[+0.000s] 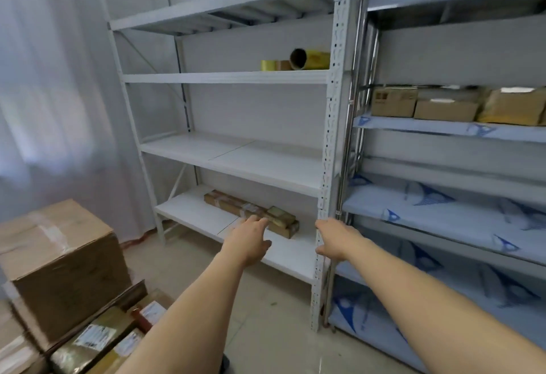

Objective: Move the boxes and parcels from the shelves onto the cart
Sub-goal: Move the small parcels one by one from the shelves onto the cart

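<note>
Both hands empty, fingers extended: left hand (250,239), right hand (335,239) nearing long parcel (251,213); one-ended grab could tip it off the shelf (189,211).

- Left hand (249,239) covers the middle of the long parcel (224,200) on the white rack's (325,166) bottom shelf.
- Right of the white rack, the wrapped box (515,107) is cut off by the frame edge.

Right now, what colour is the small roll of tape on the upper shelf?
Yellow. The small roll of tape shows best in the head view.
</note>
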